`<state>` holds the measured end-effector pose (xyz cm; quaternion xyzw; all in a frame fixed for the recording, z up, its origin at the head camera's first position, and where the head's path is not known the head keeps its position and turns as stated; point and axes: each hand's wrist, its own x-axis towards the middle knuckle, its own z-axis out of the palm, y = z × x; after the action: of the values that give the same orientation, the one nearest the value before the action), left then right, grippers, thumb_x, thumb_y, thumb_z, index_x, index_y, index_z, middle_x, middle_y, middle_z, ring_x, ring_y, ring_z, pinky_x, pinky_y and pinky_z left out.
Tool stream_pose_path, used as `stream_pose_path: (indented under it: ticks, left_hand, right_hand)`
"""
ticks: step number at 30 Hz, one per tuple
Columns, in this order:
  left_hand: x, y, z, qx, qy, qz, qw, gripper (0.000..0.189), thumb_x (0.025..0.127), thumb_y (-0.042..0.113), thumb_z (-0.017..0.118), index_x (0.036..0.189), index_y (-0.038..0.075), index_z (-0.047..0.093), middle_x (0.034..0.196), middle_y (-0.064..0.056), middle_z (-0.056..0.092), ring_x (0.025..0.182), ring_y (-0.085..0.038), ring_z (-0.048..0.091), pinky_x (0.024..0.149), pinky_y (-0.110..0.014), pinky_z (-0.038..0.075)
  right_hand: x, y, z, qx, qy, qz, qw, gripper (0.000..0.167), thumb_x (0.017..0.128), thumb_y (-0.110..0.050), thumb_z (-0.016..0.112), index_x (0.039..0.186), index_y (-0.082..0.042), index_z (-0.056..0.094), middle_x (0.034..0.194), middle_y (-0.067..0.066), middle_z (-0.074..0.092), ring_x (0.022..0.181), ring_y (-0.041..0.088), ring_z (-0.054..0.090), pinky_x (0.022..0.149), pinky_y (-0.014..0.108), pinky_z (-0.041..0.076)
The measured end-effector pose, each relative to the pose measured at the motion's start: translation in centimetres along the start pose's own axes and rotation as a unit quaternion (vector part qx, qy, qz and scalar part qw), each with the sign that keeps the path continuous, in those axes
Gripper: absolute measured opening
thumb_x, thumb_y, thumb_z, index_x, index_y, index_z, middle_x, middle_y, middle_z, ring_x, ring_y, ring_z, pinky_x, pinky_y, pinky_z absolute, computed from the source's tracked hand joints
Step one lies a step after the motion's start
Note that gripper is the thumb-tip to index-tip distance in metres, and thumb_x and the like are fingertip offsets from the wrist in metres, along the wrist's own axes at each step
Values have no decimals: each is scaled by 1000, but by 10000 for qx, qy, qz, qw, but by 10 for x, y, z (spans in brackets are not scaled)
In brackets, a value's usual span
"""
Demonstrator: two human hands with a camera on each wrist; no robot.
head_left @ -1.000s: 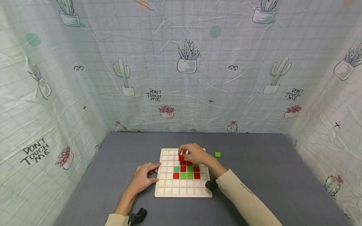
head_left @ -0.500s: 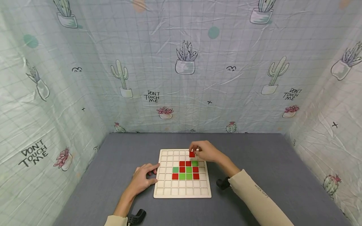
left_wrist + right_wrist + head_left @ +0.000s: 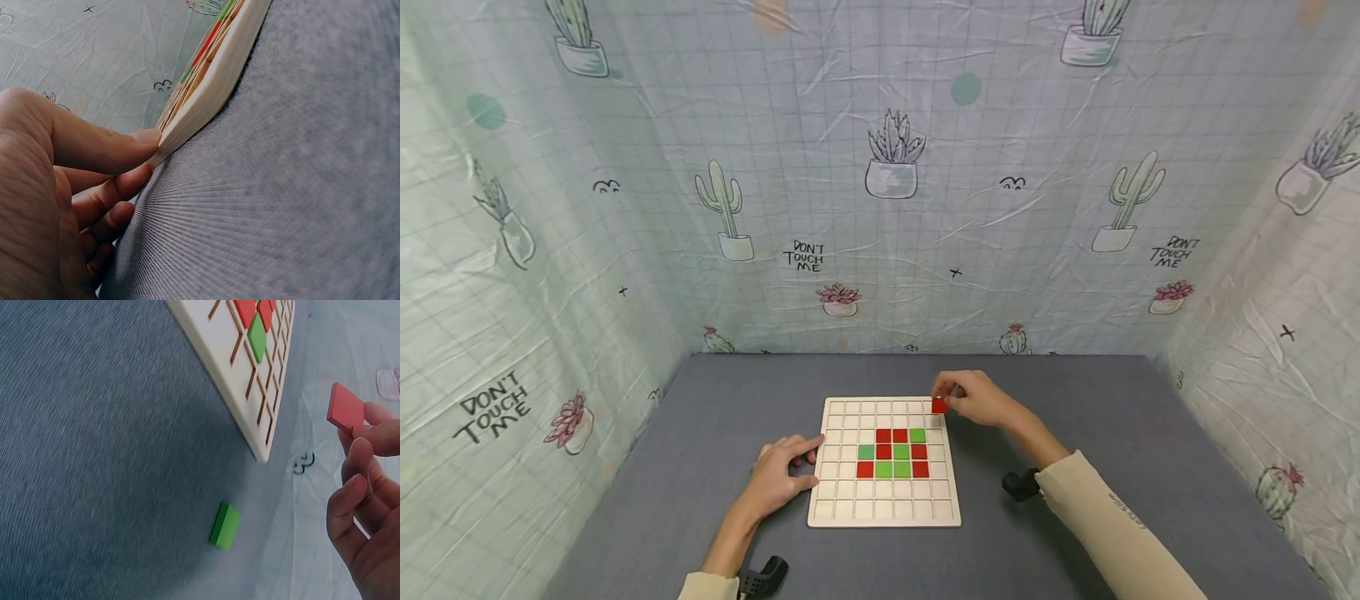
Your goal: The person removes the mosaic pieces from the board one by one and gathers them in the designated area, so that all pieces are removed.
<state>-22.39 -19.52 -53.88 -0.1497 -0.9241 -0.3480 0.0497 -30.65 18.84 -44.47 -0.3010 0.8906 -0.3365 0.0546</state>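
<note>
Right hand: I see it clamped on one red tile, pinched at the fingertips. The other fingers are bent loosely beside the pinch. In the head view the tile overlaps the far right corner of the board; in the right wrist view I see a gap between the two.

Left hand: I read the thumb and index finger as spread apart, each touching the board's left edge. In the left wrist view the thumb tip rests on that edge, and the lower fingers curl loosely beside it.

Board: pale and gridded, lying flat on the grey bench between the hands. Seated tiles fill parts of three adjoining rows. From the far side, left to right, I count: red, red, green; green, red, green, red; red, green, green, red.

Loose green tile: on the bench, near the board's far right corner and apart from it.

Behind the bench: cloth printed with potted plants.
</note>
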Motion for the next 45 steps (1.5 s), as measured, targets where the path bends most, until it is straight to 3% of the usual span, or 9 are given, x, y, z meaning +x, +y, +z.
stream_pose_path:
  ticks: [6,11,18,24,45]
  left_hand:
    - [-2,-2,1,5,-9,-69,10000,68,74,12,84,141,18,67,86,18,54,82,-3,44,87,-36,22]
    - [-5,-2,1,-10,-32,-109,9999,69,74,13,83,141,19,67,86,18,55,82,-3,44,87,-37,22]
    - [-6,-1,1,-22,-20,-118,9999,69,74,12,84,141,19,67,86,17,55,82,-4,44,87,-37,22]
    - [-6,0,1,-58,-34,-143,9999,69,75,13,84,141,20,66,86,18,54,82,-4,44,87,-37,22]
    - [-4,0,3,-50,-12,-96,9999,68,75,11,84,140,19,67,87,16,56,83,-4,45,89,-38,22]
  right_hand:
    - [-9,10,-5,21,20,90,10000,20,99,0,58,111,-9,73,108,14,71,59,11,55,59,29,48]
    - [-14,16,-7,-73,96,98,9999,21,97,0,59,111,-7,73,109,13,72,69,11,57,66,30,48]
    - [-23,24,-11,-80,235,208,9995,21,96,1,61,108,-10,74,105,11,73,66,11,58,61,29,50]
    - [-31,36,-18,18,255,355,9990,20,96,1,61,108,-9,73,104,12,74,69,20,64,61,29,52]
    - [-52,78,-28,-85,410,750,9963,19,94,3,61,104,-8,73,99,14,73,74,20,67,62,29,54]
